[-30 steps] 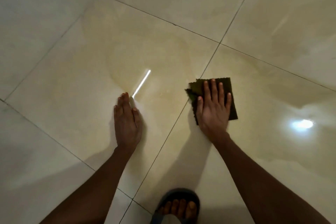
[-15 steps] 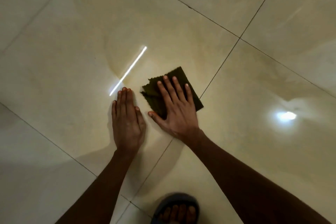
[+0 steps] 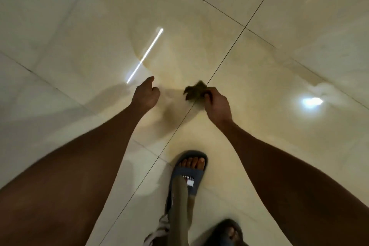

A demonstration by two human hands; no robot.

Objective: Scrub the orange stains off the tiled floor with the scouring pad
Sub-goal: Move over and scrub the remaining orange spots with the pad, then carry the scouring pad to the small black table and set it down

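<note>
My right hand (image 3: 216,102) grips the dark green scouring pad (image 3: 194,91), which hangs crumpled above the floor. My left hand (image 3: 145,94) hovers off the floor to the left of the pad, fingers loosely curled, holding nothing. Beneath both hands the glossy cream tiled floor (image 3: 199,32) carries a faint orange-yellow wet stain (image 3: 179,62) spreading across the middle tiles. Dark grout lines cross under the pad.
My foot in a blue slide sandal (image 3: 189,171) stands just behind the hands, with a second sandal (image 3: 227,233) at the bottom edge. Bright light reflections (image 3: 311,101) glare on the wet tiles. Open floor lies all around.
Both hands have lifted off the floor. The pad, pressed flat under my right palm before, is now pinched and crumpled in the air. The view has risen, showing more of my arms and feet.
</note>
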